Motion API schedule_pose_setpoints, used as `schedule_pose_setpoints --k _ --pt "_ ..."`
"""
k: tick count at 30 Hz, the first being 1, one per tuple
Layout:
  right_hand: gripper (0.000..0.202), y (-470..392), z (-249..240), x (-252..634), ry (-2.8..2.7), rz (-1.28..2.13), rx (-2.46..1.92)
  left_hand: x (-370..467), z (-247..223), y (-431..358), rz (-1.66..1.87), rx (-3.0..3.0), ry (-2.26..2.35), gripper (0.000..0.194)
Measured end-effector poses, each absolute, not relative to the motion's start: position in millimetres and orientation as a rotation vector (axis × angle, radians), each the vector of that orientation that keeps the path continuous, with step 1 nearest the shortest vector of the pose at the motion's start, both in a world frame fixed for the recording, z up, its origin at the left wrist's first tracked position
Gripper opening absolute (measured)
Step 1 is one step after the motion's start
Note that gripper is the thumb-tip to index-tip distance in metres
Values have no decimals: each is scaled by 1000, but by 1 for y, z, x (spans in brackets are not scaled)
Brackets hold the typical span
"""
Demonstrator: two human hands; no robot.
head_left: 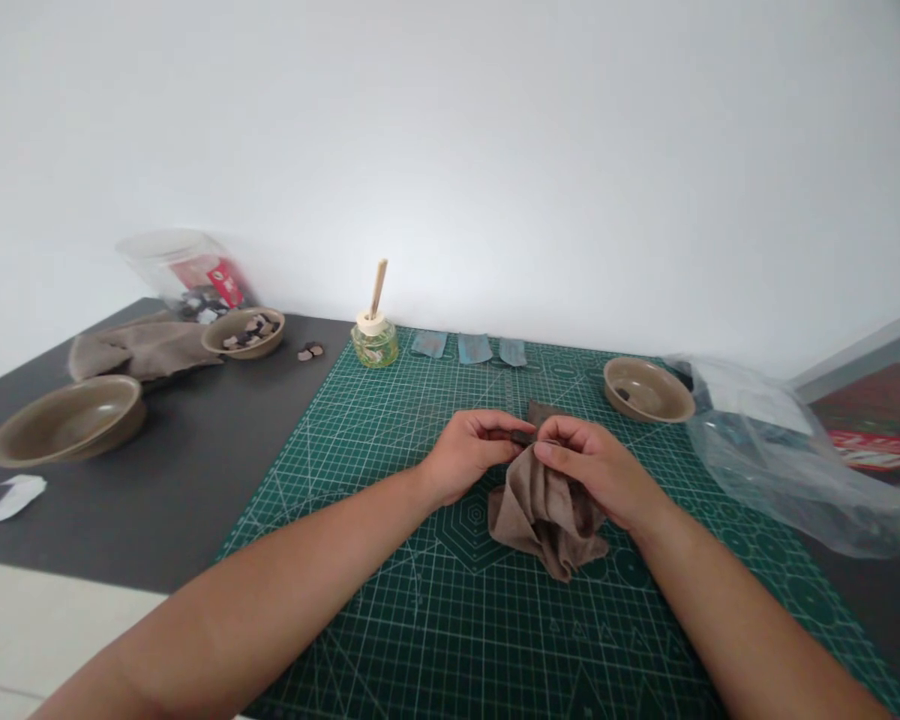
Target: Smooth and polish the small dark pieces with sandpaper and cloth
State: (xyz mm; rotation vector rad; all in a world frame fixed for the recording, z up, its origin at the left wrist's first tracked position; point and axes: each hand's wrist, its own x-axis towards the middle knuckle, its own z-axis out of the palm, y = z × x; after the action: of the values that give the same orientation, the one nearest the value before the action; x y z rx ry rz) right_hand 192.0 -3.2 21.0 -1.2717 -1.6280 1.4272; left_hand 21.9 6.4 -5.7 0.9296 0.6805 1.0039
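Over the middle of a green cutting mat (435,600), my left hand (469,455) pinches a small dark flat piece (523,436) between thumb and fingers. My right hand (596,470) grips a bunched brown cloth (544,515) and presses it against that piece. The cloth hangs down from my right hand onto the mat. Another dark piece (544,409) lies just behind my hands.
A tan bowl (649,390) with a dark piece stands at the back right, beside a crumpled clear plastic bag (787,450). A small glass bottle (375,340) with a stick stands at the back. At left are two tan bowls (67,420), another cloth (146,350) and a plastic jar (184,275).
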Motion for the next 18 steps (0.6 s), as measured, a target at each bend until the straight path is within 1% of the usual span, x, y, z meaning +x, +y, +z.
schedule_pose_setpoints --k 3,10,18 --pt "29 -2 20 192 -1658 1374 -1302 22 -8 7 1052 1102 673 21" --pt "25 1 20 194 -1896 1106 -1408 19 -5 3 1177 1828 855 23" --pt "31 -1 20 190 -2043 1020 -1471 15 -6 4 1064 1991 782 24"
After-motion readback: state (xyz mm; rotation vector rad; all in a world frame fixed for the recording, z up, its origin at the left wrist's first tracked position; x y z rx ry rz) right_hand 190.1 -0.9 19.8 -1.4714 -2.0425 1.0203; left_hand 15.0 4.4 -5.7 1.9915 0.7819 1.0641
